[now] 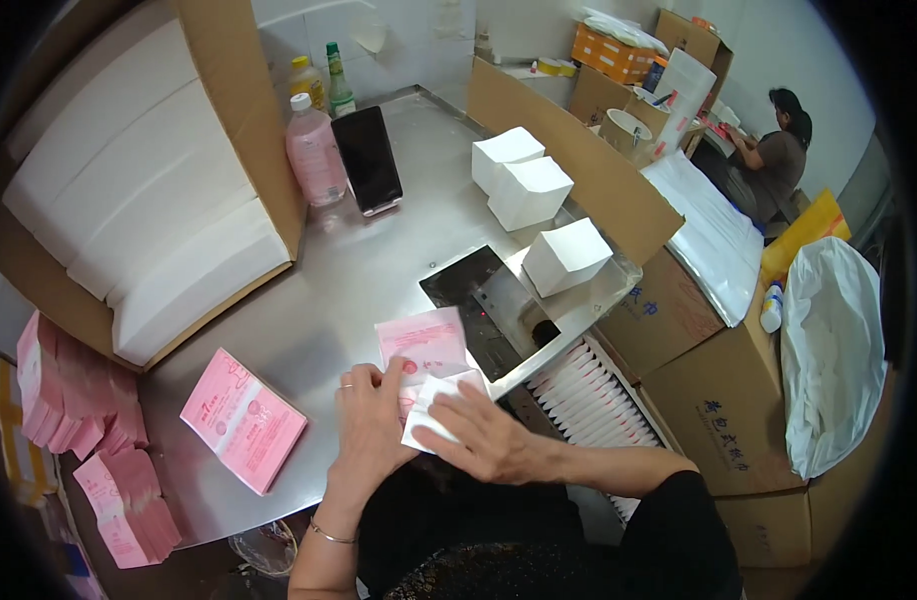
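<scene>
My left hand (371,418), a ring on one finger and a bracelet at the wrist, curls its fingers at the left edge of a pink printed wrapper (429,338). My right hand (484,435) lies over a folded white tissue (425,412) on the wrapper's near part, gripping it; its thumb is on the near side. Both hands work at the front edge of the metal table (379,270). To the left lies a stack of pink printed wrappers (244,420). Just right of the hands is a dark rectangular opening (491,310) in the tabletop.
A large carton of white tissue stacks (139,180) stands left. White tissue blocks (531,190) sit at the back right. A phone (369,160) leans by a pink bottle (316,150). Pink bundles (129,505) fill the lower left. Packed tissues (599,400) line a box below right; a co-worker (779,160) sits beyond.
</scene>
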### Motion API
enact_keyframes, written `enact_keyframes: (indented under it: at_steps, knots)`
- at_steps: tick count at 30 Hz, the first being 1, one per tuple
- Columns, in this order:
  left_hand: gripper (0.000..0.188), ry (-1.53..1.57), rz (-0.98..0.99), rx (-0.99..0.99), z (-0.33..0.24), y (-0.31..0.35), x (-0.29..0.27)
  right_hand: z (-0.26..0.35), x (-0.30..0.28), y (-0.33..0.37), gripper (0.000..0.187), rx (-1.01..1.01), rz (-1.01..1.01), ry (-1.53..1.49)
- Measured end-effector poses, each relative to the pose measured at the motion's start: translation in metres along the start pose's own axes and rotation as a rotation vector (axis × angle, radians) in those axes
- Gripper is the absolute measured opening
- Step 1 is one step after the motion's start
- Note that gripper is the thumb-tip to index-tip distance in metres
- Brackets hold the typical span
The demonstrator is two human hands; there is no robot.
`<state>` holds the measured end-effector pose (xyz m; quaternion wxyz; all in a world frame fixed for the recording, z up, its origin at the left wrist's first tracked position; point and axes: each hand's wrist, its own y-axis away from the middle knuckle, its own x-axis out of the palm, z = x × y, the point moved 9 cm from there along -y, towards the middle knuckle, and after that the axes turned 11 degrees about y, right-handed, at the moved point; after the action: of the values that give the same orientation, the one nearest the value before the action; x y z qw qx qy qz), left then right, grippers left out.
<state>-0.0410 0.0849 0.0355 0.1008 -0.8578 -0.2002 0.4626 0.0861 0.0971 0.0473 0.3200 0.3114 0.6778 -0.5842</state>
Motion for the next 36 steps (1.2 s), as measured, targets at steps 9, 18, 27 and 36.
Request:
enact_keyframes:
  at_steps: [9, 18, 27, 36]
  knots:
    - [0.067, 0.030, 0.006, -0.074, -0.007, 0.019, -0.018, -0.157, 0.102, 0.004, 0.018, 0.662, 0.340, -0.027]
    - [0.028, -0.136, -0.519, -0.164, 0.043, 0.091, -0.122, -0.144, -0.037, 0.003, 0.017, 0.572, -0.093, 0.350]
    - [0.022, -0.431, -0.319, -0.317, 0.080, 0.091, -0.136, -0.226, -0.047, 0.049, 0.015, 0.799, -0.030, 0.605]
    - [0.038, 0.112, -0.016, 0.092, -0.017, 0.014, 0.009, -0.185, -0.028, 0.037, 0.040, 0.558, -0.131, 0.454]
